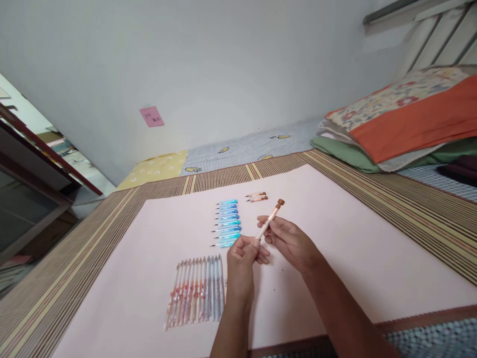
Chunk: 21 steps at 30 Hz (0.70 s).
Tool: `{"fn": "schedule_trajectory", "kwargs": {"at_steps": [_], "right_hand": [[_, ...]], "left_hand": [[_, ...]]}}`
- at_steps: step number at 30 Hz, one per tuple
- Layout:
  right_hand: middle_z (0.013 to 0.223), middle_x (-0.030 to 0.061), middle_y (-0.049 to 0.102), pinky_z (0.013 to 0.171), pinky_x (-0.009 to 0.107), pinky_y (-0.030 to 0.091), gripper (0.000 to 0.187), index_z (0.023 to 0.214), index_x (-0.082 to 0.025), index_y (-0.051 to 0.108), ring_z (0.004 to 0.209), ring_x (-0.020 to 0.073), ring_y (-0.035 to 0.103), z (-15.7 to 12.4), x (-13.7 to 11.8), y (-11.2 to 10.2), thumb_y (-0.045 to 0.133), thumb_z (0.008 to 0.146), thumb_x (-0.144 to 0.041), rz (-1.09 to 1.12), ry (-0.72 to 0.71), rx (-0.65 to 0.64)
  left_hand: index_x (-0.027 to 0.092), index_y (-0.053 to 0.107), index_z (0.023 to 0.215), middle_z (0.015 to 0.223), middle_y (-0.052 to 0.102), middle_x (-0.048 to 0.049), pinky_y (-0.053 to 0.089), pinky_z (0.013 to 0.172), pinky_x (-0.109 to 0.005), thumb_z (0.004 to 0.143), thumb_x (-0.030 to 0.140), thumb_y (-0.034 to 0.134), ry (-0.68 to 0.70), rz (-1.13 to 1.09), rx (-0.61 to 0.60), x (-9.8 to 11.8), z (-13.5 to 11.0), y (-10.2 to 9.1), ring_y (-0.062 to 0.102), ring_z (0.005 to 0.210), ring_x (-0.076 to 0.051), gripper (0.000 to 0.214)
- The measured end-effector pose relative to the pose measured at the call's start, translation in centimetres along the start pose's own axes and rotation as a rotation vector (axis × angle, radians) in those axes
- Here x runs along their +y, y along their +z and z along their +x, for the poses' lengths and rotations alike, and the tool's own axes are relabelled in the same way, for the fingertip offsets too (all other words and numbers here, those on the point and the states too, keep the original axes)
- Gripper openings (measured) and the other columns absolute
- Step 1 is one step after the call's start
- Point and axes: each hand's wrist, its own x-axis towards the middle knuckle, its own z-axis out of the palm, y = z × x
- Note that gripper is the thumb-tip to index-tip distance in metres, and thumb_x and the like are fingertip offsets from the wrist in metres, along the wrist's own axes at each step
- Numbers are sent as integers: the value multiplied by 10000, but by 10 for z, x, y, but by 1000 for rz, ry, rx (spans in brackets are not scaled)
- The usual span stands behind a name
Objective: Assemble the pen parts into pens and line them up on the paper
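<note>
Right of frame centre, a brown-topped pen (269, 222) is pinched by fingers of the left hand (241, 258) and right hand (295, 242), seemingly for steadiness.

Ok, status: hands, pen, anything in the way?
Left hand, right hand both on pen. Pen tilted, brown end up. Blue pens close by, nothing visibly blocking.

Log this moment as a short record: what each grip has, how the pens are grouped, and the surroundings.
Left grip: pinches the lower end of a brown-topped pen
Right grip: fingers around its upper shaft, below the brown top
Blue pens: stacked column, dark tips pointing left
Two brown-ended pens: right of the column's far end
Near row: reddish pens left, grey-blue pens right
Surface: pale sheet over striped mat
Wall: pink note
</note>
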Motion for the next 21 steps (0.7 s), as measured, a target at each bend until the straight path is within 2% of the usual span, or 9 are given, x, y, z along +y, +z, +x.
{"fn": "schedule_trajectory", "kwargs": {"at_steps": [4, 7, 9, 12, 14, 15, 17, 21], "right_hand": [[728, 19, 609, 660, 300, 401, 310, 910, -196, 791, 680, 139, 483, 0, 2, -1, 806, 744, -456, -71, 2, 37], [717, 19, 601, 678, 303, 397, 313, 854, -193, 796, 689, 142, 476, 1, 4, 0, 817, 717, -474, -109, -23, 93], [718, 24, 603, 698, 312, 402, 327, 824, -194, 797, 700, 151, 479, 2, 7, 1, 813, 708, -499, -121, -31, 128], [732, 33, 609, 719, 325, 410, 337, 797, -204, 798, 715, 165, 483, 4, 12, 5, 801, 705, -529, -85, -34, 151], [734, 32, 602, 727, 326, 411, 323, 794, -214, 798, 726, 169, 480, 3, 15, 8, 793, 718, -528, -64, -44, 159], [732, 31, 595, 727, 324, 410, 317, 795, -217, 798, 728, 169, 476, 3, 16, 10, 788, 727, -526, -59, -50, 163], [723, 26, 576, 714, 319, 404, 314, 802, -215, 793, 726, 167, 469, 2, 15, 12, 784, 738, -522, -54, -61, 173], [682, 8, 540, 676, 305, 390, 334, 834, -190, 783, 693, 152, 452, 2, 12, 12, 808, 721, -504, -43, -73, 188]], "left_hand": [[155, 598, 758, 630, 684, -31, 414, 562, -221, 785, 392, 753, -91, -70, -64, 2, 1, 1, 537, 497, -95, 285], [170, 602, 772, 660, 696, -35, 446, 613, -247, 813, 389, 728, -15, 61, -28, 3, -1, 2, 574, 546, -120, 256], [184, 635, 812, 710, 703, -37, 459, 654, -270, 868, 375, 670, 119, 282, 22, 2, -4, 1, 607, 623, -149, 202], [217, 692, 893, 771, 698, -39, 441, 686, -296, 923, 318, 588, 428, 693, 123, -3, -9, -2, 616, 723, -184, 149], [234, 709, 916, 791, 699, -44, 437, 714, -314, 929, 281, 564, 595, 847, 161, -5, -10, -4, 617, 756, -198, 153], [239, 712, 927, 809, 705, -47, 441, 734, -320, 927, 273, 564, 629, 867, 170, -6, -10, -5, 624, 776, -204, 152], [238, 708, 938, 831, 717, -48, 456, 741, -317, 920, 287, 582, 567, 806, 172, -6, -8, -5, 641, 792, -204, 136], [185, 668, 901, 756, 721, -45, 489, 654, -283, 890, 382, 640, 183, 377, 57, -3, 0, -3, 637, 648, -165, 199]]}}
